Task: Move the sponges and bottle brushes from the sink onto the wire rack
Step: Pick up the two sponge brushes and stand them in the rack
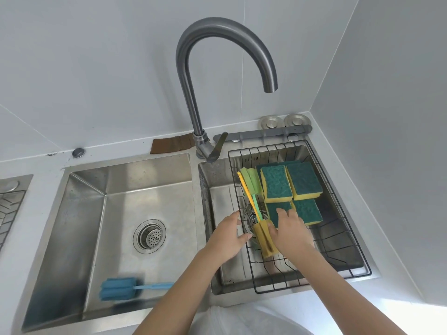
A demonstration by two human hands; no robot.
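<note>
Here, right hand (292, 235) grips yellow brush (264, 240) (over wire rack (266, 146)), left hand (227, 238) slack.

We find the left basin (154, 197) open around the blue brush (118, 288); sponges (290, 184) fill the wire rack's (266, 146) far half.
</note>
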